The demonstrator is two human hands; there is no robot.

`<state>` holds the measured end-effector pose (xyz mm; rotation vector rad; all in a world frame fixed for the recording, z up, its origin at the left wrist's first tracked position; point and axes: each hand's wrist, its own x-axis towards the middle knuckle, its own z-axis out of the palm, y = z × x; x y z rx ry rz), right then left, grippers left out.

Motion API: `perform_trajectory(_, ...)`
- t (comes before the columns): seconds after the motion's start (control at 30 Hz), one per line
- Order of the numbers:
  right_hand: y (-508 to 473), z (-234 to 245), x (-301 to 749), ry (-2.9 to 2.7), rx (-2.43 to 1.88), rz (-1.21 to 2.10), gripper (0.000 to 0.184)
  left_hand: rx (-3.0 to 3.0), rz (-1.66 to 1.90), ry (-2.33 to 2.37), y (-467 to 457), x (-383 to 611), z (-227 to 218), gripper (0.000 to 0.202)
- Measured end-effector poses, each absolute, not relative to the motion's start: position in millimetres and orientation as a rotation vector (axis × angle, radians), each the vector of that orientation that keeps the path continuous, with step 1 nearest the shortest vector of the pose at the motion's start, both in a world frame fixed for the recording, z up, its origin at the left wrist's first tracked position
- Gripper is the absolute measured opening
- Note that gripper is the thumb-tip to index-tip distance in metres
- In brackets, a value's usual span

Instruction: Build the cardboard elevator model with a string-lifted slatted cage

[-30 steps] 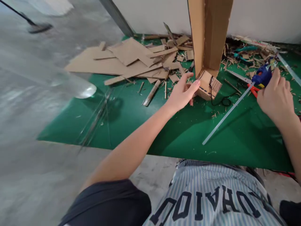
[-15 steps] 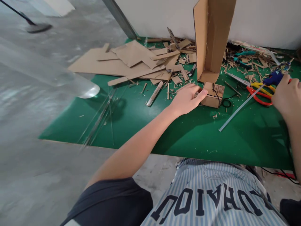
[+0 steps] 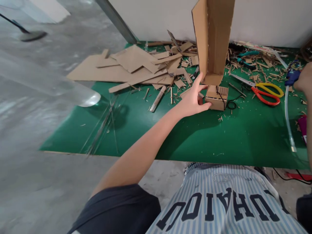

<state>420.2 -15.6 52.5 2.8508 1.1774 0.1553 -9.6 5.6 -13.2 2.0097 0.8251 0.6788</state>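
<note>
My left hand [image 3: 192, 101] is at the left side of a small cardboard box [image 3: 217, 101], with its fingers spread and its index finger raised. The thumb tip is at the box's front left corner; I cannot tell whether it presses on it. A thin black cord [image 3: 224, 97] runs over the box and coils on the right. Behind the box rises a tall folded cardboard piece [image 3: 214, 42]. At the right edge, my right hand [image 3: 305, 79], partly cut off, is closed on a blue glue gun [image 3: 292, 77]. A long translucent glue stick [image 3: 287, 118] hangs from it.
Scissors [image 3: 264, 92] with red and yellow handles lie right of the box. Cardboard sheets [image 3: 126, 66] and scraps cover the back of the green tabletop [image 3: 136, 120]. Teal-handled pliers [image 3: 247, 60] lie among scraps. Thin clear strands [image 3: 102, 126] are on the left, near a blurred clear tube [image 3: 90, 97].
My left hand has loosened from the small box, its fingers now spread wider. My right hand has moved right with the glue gun, and the glue stick has swung from slanting to hanging downward.
</note>
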Motion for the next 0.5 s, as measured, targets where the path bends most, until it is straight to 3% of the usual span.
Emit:
perform_trajectory(0.17, 0, 21, 426, 1.392, 2.823, 0.518, 0.043, 1.998, 0.705, 0.851, 4, -10, -9, 0.115)
perform_trajectory(0.33, 10, 12, 427, 1.845, 2.673, 0.584, 0.04, 2.026, 0.701, 0.935, 0, -8, -4, 0.108)
perform_trajectory(0.5, 32, 7, 432, 1.822, 2.769, 0.433, 0.04, 2.041, 0.685, 1.005, -4, -6, 0, 0.096)
